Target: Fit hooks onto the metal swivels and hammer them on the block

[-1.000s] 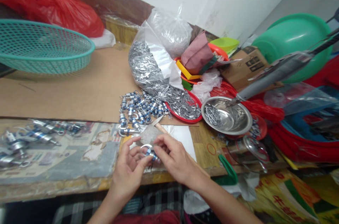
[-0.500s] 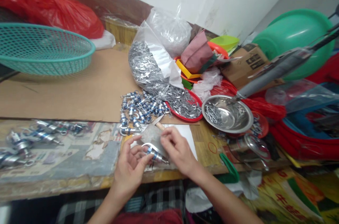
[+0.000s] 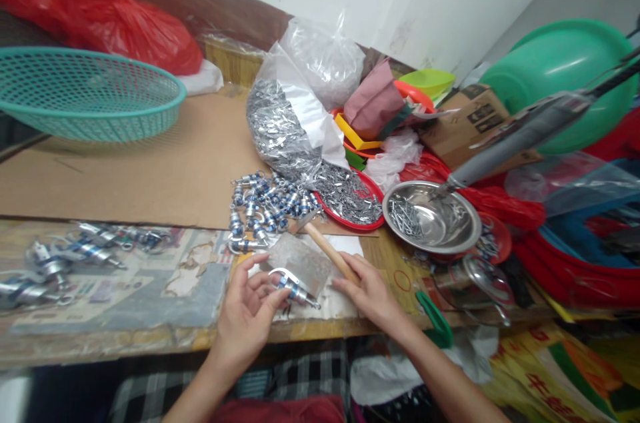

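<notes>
Blue-and-silver fitting [image 3: 296, 291], one piece, with curved white-metal arm and small end ring; held in front of a grey metal block [image 3: 301, 264] near the front edge of the bench [image 3: 383, 263].

Surroundings: hammer [image 3: 331, 252], wooden handle, lying slantwise along the block's far right side, its head toward a heap of similar fittings [image 3: 270, 204]. Larger-looking fittings [image 3: 93, 253], loose group, at far left on worn printed paper. Cardboard sheet [image 3: 125, 183], flat behind these; teal mesh basket [image 3: 100, 120] at its left. Clear bag [image 3: 280, 126], full of small metal pieces, behind the heap. Red tray [image 3: 357, 226], bearing more such pieces, just beside the heap. Steel bowl [image 3: 437, 226], pins inside, touching or nearly touching the tray; grey shaft [image 3: 520, 140] slanting down over it, taking up the space above. Green basin [image 3: 565, 93] and carton [image 3: 467, 120], rear right.

Hold: left hand [image 3: 250, 306], thumb and fingers pinching the fitting at its arm end; ringed end free, pointing right. Right hand [image 3: 370, 291], fingers bent round the near end of the hammer handle, apart from the fitting.

Changes: one second ago the right fingers touched the fitting's ringed end; now they are on the handle and that end is uncovered. Left-hand pinch unchanged.
</notes>
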### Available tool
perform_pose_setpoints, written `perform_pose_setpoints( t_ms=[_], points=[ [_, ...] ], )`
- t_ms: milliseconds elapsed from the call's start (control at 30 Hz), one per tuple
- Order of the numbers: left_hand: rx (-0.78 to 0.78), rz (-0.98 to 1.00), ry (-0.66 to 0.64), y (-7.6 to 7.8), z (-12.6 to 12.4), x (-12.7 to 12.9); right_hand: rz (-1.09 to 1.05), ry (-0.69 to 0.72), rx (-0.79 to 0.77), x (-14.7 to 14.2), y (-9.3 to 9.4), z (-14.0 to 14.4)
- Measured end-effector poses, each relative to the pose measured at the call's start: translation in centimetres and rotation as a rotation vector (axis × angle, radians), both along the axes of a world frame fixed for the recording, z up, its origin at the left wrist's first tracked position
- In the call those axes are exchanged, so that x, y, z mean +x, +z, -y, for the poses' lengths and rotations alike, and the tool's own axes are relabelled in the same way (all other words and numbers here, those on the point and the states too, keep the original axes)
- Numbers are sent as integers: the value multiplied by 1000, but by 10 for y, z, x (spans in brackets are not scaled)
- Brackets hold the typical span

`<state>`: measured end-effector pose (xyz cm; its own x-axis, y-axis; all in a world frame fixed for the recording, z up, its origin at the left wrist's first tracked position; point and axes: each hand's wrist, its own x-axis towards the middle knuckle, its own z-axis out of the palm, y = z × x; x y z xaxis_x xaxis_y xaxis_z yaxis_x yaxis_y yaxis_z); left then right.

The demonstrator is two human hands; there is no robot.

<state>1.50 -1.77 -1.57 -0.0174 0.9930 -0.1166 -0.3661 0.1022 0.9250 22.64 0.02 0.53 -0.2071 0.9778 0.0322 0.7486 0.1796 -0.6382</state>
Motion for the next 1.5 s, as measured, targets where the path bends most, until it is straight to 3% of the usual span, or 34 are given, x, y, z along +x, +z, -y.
perform_pose_setpoints(
  t_ms=[100, 200, 300, 367, 500, 633, 733, 867, 967, 1067, 1133, 1333, 1500],
  points=[
    [7, -3, -1, 1, 0, 0, 17, 28, 195, 7, 19, 22],
    [-1, 0, 2, 1, 0, 0, 107, 164, 258, 13, 40, 50],
    [-9, 5, 4, 1, 0, 0, 127, 210, 376, 15, 50, 68],
    [-1, 7, 2, 1, 0, 0, 149, 215, 432, 13, 48, 72],
    [14, -2, 1, 1, 0, 0, 231, 220, 314, 7, 38, 73],
    [11, -10, 17, 2, 0, 1, 139, 168, 373, 9, 27, 79],
    [14, -47, 29, 1, 0, 1, 72, 128, 287, 13, 17, 77],
    [40, -268, -1, 2, 0, -5, -63, -100, 171, 16, 3, 50],
    [97, -394, -13, 5, -2, -13, -55, -122, 65, 16, -2, 17],
    [260, -565, 38, 11, -5, -18, 38, -90, 111, 18, -1, -21],
    [325, -633, 67, 14, -6, -18, 82, -157, 192, 21, 3, -50],
    [211, -572, 2, 27, -4, -12, 197, -240, 222, 25, 3, -127],
    [119, -593, 35, 33, 0, -17, 210, -283, 239, 29, 3, -138]
  ],
)
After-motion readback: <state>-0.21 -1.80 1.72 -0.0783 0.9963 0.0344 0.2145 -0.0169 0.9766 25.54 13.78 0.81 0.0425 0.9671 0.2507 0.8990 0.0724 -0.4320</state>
